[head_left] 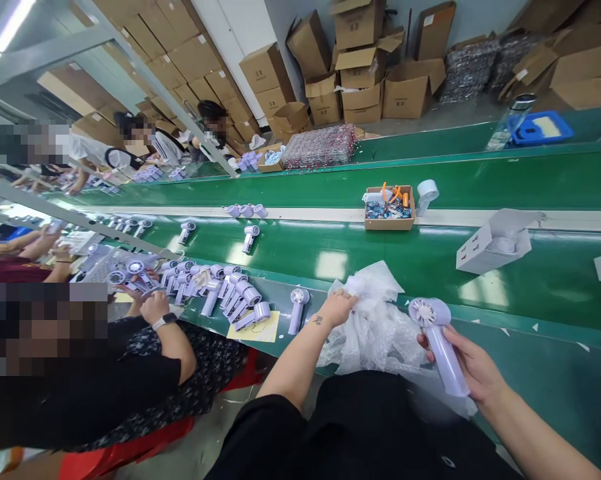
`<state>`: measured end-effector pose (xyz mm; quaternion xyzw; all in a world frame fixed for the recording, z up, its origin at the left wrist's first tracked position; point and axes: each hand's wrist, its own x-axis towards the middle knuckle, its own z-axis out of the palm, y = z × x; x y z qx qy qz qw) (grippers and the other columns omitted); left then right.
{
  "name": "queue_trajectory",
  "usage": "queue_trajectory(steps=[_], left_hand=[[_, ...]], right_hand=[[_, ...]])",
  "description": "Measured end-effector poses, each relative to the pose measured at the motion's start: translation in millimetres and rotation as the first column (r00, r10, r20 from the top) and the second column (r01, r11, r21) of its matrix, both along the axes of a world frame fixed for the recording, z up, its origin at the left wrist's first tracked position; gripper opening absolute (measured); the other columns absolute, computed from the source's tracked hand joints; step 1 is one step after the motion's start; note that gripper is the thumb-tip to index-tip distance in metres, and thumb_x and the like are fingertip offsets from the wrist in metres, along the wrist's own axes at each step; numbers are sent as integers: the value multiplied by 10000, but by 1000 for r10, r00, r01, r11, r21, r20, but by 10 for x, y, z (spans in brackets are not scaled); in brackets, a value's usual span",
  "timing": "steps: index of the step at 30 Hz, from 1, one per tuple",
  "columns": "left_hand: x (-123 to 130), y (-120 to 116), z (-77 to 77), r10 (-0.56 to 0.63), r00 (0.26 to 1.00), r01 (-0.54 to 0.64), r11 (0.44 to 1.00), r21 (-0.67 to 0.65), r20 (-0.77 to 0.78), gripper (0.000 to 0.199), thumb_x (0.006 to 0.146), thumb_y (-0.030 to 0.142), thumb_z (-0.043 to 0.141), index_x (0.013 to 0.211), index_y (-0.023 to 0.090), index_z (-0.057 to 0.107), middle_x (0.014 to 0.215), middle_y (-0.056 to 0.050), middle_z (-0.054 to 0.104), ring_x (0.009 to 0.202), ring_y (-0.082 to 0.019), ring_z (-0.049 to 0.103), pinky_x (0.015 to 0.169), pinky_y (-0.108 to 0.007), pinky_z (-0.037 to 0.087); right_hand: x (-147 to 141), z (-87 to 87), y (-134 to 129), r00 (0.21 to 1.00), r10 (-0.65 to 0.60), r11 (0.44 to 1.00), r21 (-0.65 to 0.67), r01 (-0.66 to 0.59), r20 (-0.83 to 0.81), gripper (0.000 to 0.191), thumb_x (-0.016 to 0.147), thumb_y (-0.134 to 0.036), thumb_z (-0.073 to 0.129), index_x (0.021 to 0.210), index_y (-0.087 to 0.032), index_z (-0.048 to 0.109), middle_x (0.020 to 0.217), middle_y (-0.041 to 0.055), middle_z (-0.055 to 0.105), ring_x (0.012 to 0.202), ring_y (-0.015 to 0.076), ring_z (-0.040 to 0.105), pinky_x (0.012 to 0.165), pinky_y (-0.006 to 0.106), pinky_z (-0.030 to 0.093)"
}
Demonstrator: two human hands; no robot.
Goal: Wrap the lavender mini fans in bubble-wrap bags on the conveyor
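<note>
In my right hand (463, 363) is a lavender handheld fan (443, 353), its round head up and its handle slanting down toward me. My left hand (339, 307) reaches onto a heap of clear plastic bags (380, 333) on the bench in front of me, its fingers closed on the upper part of the plastic. Left of that hand, another lavender fan (297, 310) lies by itself. Farther left is a pile of fans (235, 293), some near a yellow sheet (260, 328).
A small carton of parts (389, 225) and a white open box (498, 243) stand across the green belt (330, 240). Single fans lie along it. A seated co-worker (165, 347) is close on my left. Stacked cartons stand behind.
</note>
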<state>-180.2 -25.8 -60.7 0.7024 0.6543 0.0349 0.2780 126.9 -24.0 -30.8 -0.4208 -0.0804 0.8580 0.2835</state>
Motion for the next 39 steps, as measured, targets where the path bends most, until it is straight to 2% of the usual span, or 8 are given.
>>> queue_trajectory(steps=[6, 12, 16, 21, 27, 31, 34, 39], left_hand=[[377, 130, 68, 128, 970, -126, 992, -23, 205, 209, 848, 265, 507, 912, 153, 671, 825, -48, 673, 778, -151, 599, 749, -242, 455], [958, 93, 386, 313, 617, -71, 936, -344, 722, 271, 730, 141, 591, 982, 120, 688, 884, -48, 705, 749, -136, 620, 694, -230, 474], [1086, 105, 459, 382, 669, -155, 910, -384, 637, 241, 714, 173, 600, 912, 102, 717, 797, -62, 712, 657, -136, 602, 659, -256, 482], [1266, 112, 410, 178, 657, 59, 957, -285, 733, 180, 698, 176, 601, 824, 157, 728, 829, -28, 710, 777, -146, 618, 745, -253, 469], [1306, 175, 409, 440, 607, -108, 871, -479, 662, 90, 670, 178, 629, 728, 112, 649, 564, 15, 556, 492, -77, 456, 514, -212, 371], [1466, 115, 564, 56, 760, -17, 998, -67, 648, 97, 749, 170, 563, 812, 144, 632, 754, -31, 587, 719, -134, 530, 699, -273, 433], [1548, 100, 638, -217, 805, 110, 969, 220, 553, 123, 805, 173, 496, 832, 163, 616, 840, -56, 568, 869, -172, 511, 832, -325, 413], [1536, 45, 392, 12, 706, -54, 998, 36, 708, 111, 818, 261, 529, 783, 160, 558, 752, -17, 545, 760, -138, 502, 750, -278, 413]], right_hand=[[47, 143, -292, 981, 169, 983, 92, -160, -94, 652, 682, -170, 719, 1234, -322, 407, 1011, 21, 629, 887, 199, 643, 709, 337, 553], [-63, 302, -236, 952, 297, 918, 297, -264, -72, 706, 685, -221, 728, 1309, -285, 406, 1006, 54, 611, 806, 197, 624, 628, 327, 541], [110, 305, -192, 964, 264, 931, 267, -250, -18, 649, 731, -225, 698, 1314, -293, 421, 1052, 61, 593, 865, 201, 621, 642, 308, 544], [253, 349, -272, 928, 343, 907, 306, -288, -143, 700, 680, -198, 724, 1315, -290, 444, 970, 53, 622, 824, 212, 629, 617, 323, 543], [453, 178, -313, 982, 168, 965, 189, -181, 84, 399, 707, -243, 720, 1093, -236, 620, 981, 48, 635, 806, 199, 635, 608, 316, 561], [556, 123, -351, 978, 81, 981, 161, -112, 190, 404, 737, -270, 709, 1120, -256, 581, 909, 30, 649, 777, 178, 637, 640, 318, 575], [526, 148, -408, 987, -12, 989, 146, -11, 158, 427, 734, -288, 712, 1130, -267, 555, 892, 27, 660, 810, 197, 652, 639, 318, 578], [482, 156, -497, 978, -136, 982, 151, 112, 157, 540, 700, -290, 735, 1192, -313, 514, 1073, 21, 652, 804, 207, 671, 590, 317, 589]])
